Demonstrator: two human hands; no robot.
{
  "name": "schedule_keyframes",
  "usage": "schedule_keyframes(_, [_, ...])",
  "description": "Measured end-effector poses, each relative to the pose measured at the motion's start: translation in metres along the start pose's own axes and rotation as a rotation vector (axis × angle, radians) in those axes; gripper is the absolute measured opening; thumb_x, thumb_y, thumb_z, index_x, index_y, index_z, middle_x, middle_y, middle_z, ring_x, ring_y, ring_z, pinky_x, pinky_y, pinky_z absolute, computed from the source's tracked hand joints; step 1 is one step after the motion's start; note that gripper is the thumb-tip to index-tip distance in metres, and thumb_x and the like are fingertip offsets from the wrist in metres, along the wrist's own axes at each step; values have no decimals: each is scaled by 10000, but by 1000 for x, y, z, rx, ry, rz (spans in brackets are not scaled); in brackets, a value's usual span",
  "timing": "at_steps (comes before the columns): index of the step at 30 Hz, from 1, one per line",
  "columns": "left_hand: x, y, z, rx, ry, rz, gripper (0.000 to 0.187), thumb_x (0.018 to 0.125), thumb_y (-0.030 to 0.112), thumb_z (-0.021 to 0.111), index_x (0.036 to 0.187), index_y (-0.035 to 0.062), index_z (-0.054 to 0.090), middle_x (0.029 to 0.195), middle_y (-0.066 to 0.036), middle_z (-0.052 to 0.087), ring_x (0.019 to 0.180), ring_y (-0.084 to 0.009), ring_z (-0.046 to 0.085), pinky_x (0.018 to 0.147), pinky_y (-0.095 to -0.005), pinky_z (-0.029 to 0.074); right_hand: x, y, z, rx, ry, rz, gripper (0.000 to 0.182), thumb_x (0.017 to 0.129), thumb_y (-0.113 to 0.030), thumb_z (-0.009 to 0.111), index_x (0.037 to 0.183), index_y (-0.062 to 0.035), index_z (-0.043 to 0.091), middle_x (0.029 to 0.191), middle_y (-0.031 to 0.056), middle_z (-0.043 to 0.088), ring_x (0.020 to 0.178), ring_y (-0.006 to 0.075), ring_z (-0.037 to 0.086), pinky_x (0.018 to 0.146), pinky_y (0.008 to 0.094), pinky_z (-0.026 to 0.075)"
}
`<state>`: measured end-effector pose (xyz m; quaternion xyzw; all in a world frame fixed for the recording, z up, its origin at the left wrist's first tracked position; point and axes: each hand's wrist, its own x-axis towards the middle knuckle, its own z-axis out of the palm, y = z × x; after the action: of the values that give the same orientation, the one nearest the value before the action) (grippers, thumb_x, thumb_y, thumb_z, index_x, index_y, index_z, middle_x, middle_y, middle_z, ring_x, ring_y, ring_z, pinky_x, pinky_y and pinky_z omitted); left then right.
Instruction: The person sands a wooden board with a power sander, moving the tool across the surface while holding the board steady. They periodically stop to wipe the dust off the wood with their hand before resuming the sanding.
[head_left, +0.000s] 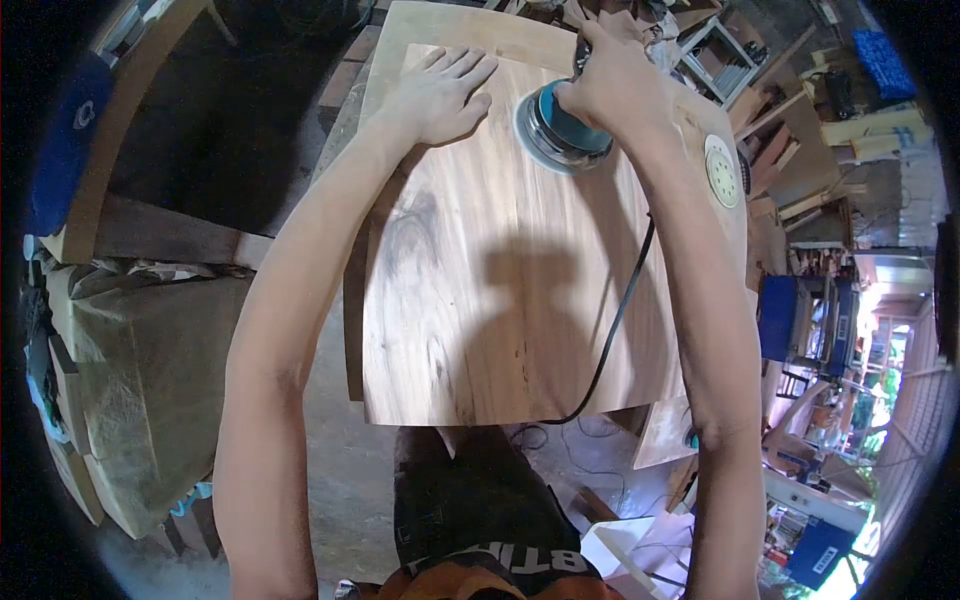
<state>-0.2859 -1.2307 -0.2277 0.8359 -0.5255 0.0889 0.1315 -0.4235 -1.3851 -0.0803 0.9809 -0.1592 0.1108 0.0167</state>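
Note:
A wide wooden panel (430,290) with streaked grain lies in front of me, on top of another board. My left hand (440,95) rests flat near the panel's far left corner, its fingers spread. At the far right part of the panel, my right hand (622,80) grips a teal orbital sander (570,120) from above. The sander's round pad sits on the wood. Its black power cord (625,300) runs across the panel and over the near edge. A dark smudge marks the wood on the left, and a shadow falls across the middle.
A round sanding disc with holes (721,175) lies right of the panel, beside my right forearm. Wood offcuts (775,150) and a metal frame (722,60) crowd the far right. A covered bulky object (160,390) stands at left. Cables trail on the floor (345,500).

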Motion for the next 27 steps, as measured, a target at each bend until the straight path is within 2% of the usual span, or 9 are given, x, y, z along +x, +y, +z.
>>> schedule_keyframes(3, [2, -2, 3, -22, -5, -25, 605, 1068, 366, 350, 1583, 50, 365, 1642, -196, 357, 1523, -348, 330, 1274, -448, 216, 2, -13, 15, 33, 158, -80, 577, 690, -153, 760, 1244, -42, 646, 1078, 230, 722, 1050, 456, 643, 930, 489, 551])
schedule_keyframes(6, [1, 0, 6, -3, -13, -10, 601, 1071, 356, 340, 1574, 27, 370, 1639, -197, 362, 1521, -342, 334, 1272, -445, 224, 14, -23, 14, 118, 109, -17, 279, 709, -77, 645, 960, 44, 666, 1085, 309, 685, 1030, 495, 639, 903, 515, 532])
schedule_keyframes(9, [0, -2, 8, -19, 45, -23, 601, 1073, 353, 338, 1557, -1, 386, 1628, -199, 380, 1519, -335, 339, 1269, -443, 233, 18, -11, 22, -39, 16, -104, 417, 710, -102, 666, 1096, 55, 637, 1157, 332, 660, 1123, 514, 601, 958, 523, 521])
schedule_keyframes(12, [0, -2, 12, -34, 86, -30, 598, 1075, 352, 337, 1544, -13, 401, 1615, -202, 399, 1516, -336, 344, 1268, -442, 235, 29, -8, 30, -48, 170, -64, 550, 699, -152, 695, 1208, 37, 608, 1134, 322, 673, 1147, 479, 615, 989, 509, 519])
schedule_keyframes(15, [-2, 2, 8, -12, 77, -69, 611, 1071, 363, 349, 1536, -29, 406, 1607, -218, 404, 1513, -349, 347, 1270, -446, 229, 42, -17, 21, -132, 199, -132, 536, 711, -200, 724, 1190, 21, 628, 1128, 289, 690, 1142, 457, 638, 983, 499, 536])
schedule_keyframes(18, [-24, 27, 4, 33, 97, -102, 663, 1053, 408, 386, 1527, -56, 402, 1593, -246, 411, 1510, -371, 348, 1274, -456, 218, 47, -31, 3, -63, 17, 57, 524, 719, -217, 745, 1193, -18, 645, 1125, 263, 705, 1133, 427, 659, 948, 486, 557])
schedule_keyframes(19, [-36, 40, 0, 54, 115, -112, 687, 1046, 427, 401, 1524, -66, 401, 1587, -256, 415, 1508, -379, 348, 1275, -460, 214, 49, -30, 4, -69, 20, 46, 535, 722, -221, 748, 1209, -27, 642, 1128, 262, 706, 1125, 420, 668, 930, 485, 564])
schedule_keyframes(24, [-102, 108, -37, -264, -11, -6, 809, 937, 453, 614, 1511, -77, 407, 1583, -266, 406, 1500, -411, 346, 1270, -481, 231, 73, -33, 7, -1, -28, 19, 617, 722, -236, 755, 1302, -75, 618, 1166, 264, 705, 1083, 393, 704, 872, 478, 587])
schedule_keyframes(27, [-129, 137, -45, -418, -17, 55, 852, 873, 431, 706, 1501, -70, 421, 1580, -260, 405, 1494, -417, 354, 1261, -489, 256, 69, -49, 0, 5, -63, -29, 613, 738, -242, 738, 1313, -74, 608, 1169, 295, 692, 1046, 424, 711, 848, 492, 592])
